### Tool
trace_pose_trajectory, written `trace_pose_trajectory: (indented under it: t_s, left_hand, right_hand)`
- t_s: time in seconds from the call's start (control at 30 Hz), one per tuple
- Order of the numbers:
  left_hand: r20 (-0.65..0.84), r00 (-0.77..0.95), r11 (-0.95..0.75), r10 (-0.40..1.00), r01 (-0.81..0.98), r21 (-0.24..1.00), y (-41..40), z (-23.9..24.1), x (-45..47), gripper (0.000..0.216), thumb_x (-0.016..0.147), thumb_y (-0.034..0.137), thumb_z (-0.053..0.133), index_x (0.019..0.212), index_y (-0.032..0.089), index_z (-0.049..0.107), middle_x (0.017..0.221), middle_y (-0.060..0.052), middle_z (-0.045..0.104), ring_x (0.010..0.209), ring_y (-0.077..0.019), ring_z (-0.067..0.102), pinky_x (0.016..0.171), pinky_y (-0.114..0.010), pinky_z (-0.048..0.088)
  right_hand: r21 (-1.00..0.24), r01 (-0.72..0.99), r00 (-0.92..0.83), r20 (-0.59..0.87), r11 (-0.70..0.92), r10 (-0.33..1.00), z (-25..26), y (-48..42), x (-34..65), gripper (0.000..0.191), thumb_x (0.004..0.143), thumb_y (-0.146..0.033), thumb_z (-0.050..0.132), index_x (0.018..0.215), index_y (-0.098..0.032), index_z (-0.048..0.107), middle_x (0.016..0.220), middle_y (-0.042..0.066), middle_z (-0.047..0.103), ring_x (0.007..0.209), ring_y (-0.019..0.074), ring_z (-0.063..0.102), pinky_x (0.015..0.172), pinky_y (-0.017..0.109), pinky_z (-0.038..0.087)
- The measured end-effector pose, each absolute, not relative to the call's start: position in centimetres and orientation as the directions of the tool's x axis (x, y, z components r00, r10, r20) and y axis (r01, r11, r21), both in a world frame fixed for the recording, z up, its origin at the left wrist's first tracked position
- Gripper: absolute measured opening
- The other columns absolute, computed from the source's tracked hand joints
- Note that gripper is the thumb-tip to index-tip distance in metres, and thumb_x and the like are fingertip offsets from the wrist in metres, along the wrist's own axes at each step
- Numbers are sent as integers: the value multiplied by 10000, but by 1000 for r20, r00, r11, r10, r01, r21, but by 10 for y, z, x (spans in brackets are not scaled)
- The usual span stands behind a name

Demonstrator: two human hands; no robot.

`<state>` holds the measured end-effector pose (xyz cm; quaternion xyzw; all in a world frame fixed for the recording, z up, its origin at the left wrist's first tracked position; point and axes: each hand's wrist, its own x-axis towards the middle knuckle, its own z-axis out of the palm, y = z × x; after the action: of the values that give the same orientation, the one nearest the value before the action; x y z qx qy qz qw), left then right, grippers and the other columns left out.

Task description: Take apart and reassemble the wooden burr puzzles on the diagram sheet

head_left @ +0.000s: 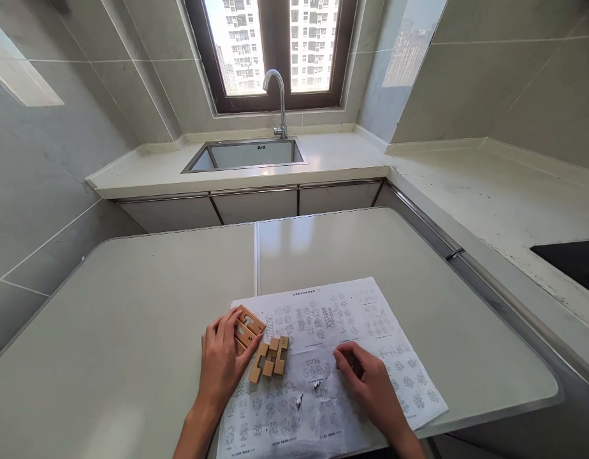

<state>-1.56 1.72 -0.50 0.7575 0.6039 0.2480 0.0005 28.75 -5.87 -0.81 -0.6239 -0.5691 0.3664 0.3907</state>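
My left hand (220,357) is closed around several numbered wooden puzzle blocks (250,324) at the left edge of a printed sheet (342,414). The numbers 1 and 2 show on their faces; my fingers cover part of them. Just right of that hand, notched wooden pieces (269,358) lie side by side on the paper. My right hand (366,379) rests on the sheet's right half, fingers curled in, with nothing seen in them. Rows of small line diagrams are printed on the sheet, and two small dark-and-white marks or tears (299,400) show near its middle.
The pale table (132,331) has a seam running away from me. Behind it stands a counter (337,150) with a sink (247,153) and tap (281,105) under a window. Another counter with a metal rail (490,274) runs along the right.
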Motion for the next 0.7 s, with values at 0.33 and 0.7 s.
trace_pose_trajectory:
  t_s: [0.33, 0.7]
  left_hand:
    - [379, 178, -272, 908, 939, 209, 16, -8, -15, 570, 1030, 581, 477, 1442, 189, 507, 1449, -182, 616, 1257, -398, 542, 1003, -557, 462]
    - [356, 129, -204, 926, 962, 181, 9, -5, -32, 618, 1038, 611, 402, 1434, 145, 495, 1488, -213, 572, 1331, -437, 473, 1011, -611, 466]
  right_hand:
    - [-920, 391, 52, -12, -31, 999, -1, -59, 288, 375, 1052, -530, 503, 876, -237, 656, 735, 17, 681, 633, 199, 595, 609, 297, 476]
    - [-922, 384, 21, 51, 39, 998, -2, -58, 291, 360, 1052, -506, 511, 865, -235, 657, 727, 16, 697, 623, 198, 623, 596, 286, 481]
